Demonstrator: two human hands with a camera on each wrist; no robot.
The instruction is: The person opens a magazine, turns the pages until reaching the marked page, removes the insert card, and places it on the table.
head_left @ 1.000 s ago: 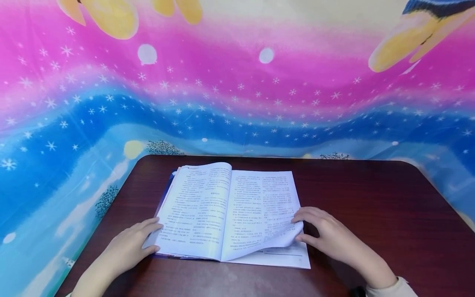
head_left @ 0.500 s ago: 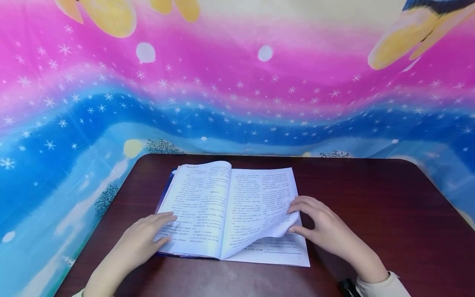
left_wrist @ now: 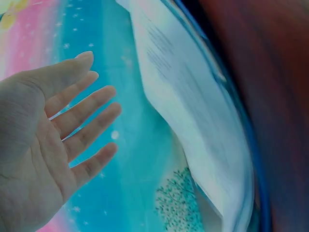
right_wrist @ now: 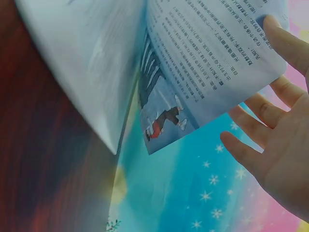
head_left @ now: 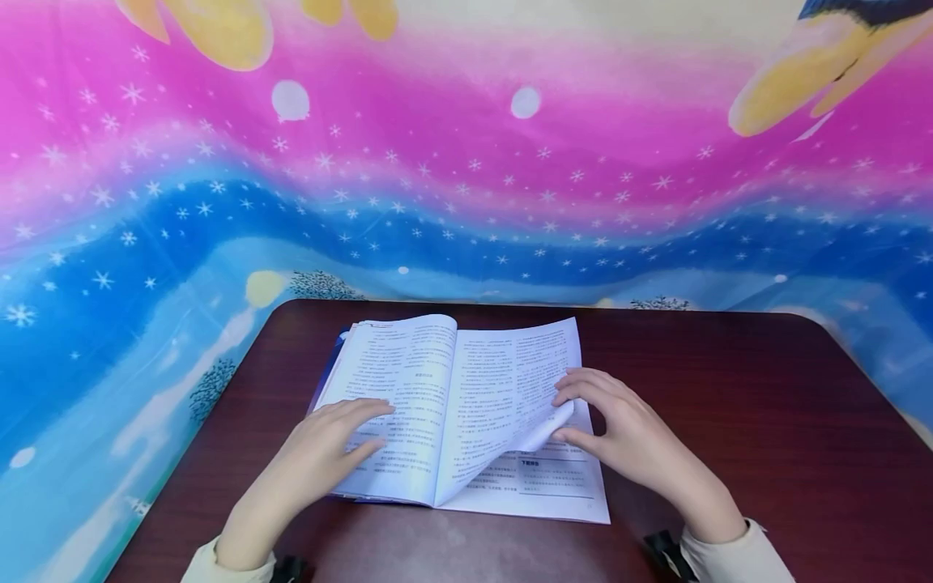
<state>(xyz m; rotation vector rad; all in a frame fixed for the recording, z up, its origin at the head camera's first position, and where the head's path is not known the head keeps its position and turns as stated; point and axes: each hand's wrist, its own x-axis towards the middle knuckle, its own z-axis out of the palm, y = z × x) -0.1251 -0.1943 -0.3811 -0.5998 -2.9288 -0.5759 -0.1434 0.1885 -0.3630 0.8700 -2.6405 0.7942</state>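
An open magazine (head_left: 404, 368) with printed text lies on the dark wooden table. Its right-hand page (head_left: 496, 389) is lifted and curled at the lower outer corner, baring part of the sheet beneath. My right hand (head_left: 637, 429) pinches that corner, thumb on one face and fingers on the other, as the right wrist view also shows. A small picture with a red-topped figure (right_wrist: 157, 128) appears on the lifted page's underside there. Over the lower left page hovers my left hand (head_left: 306, 453), fingers spread and nearly straight. In the left wrist view its palm (left_wrist: 29, 159) holds nothing.
The reddish-brown table (head_left: 729, 389) extends to the right of the magazine. Behind and beside it hangs a pink and blue cloth (head_left: 466, 210) printed with snowflakes. Pale sleeves (head_left: 736, 555) and dark wrist straps (head_left: 666, 555) are at the front.
My right hand has drawn the page corner up and leftward, uncovering more of the sheet below. My left hand has moved from the magazine's left edge inward over the left page.
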